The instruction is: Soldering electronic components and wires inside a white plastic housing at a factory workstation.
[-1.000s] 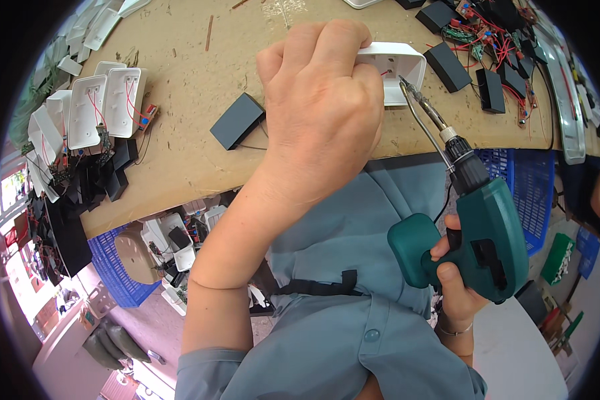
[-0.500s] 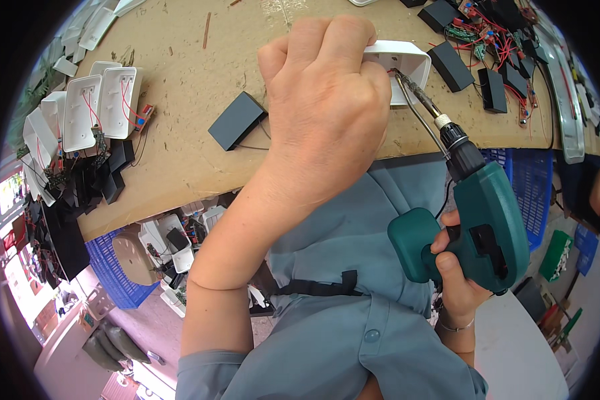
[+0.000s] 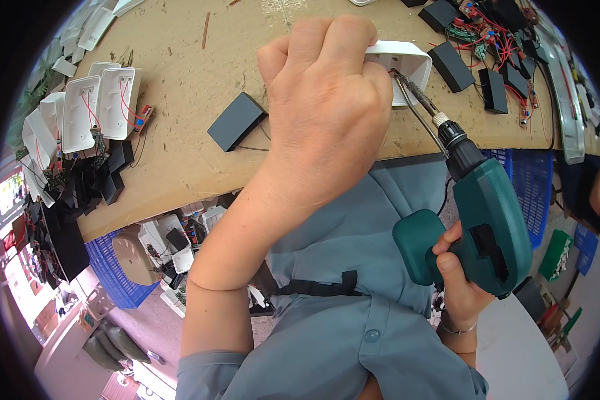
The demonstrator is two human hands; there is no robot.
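My left hand [image 3: 330, 107] is closed over a white plastic housing [image 3: 417, 63] at the table's near edge, its fingers hiding much of the housing. In my right hand [image 3: 463, 287] is a green soldering gun [image 3: 497, 220], gripped by the handle. Its dark tip [image 3: 410, 83] and a thin curved feed tube reach inside the housing's open side; what the tip touches is too small to make out. A black rectangular box [image 3: 237, 122] with thin dark wires lies beside my left wrist, the wires running behind the wrist.
Several white housings [image 3: 82, 117] with red wires and small circuit boards stand at the left. More black boxes [image 3: 451, 67] and tangled red wires lie at the far right. Blue baskets [image 3: 530, 200] stand below the table edge on both sides.
The soldering gun's body has tilted slightly right and down with my right hand, while its tip stays inside the housing. My left hand has barely moved.
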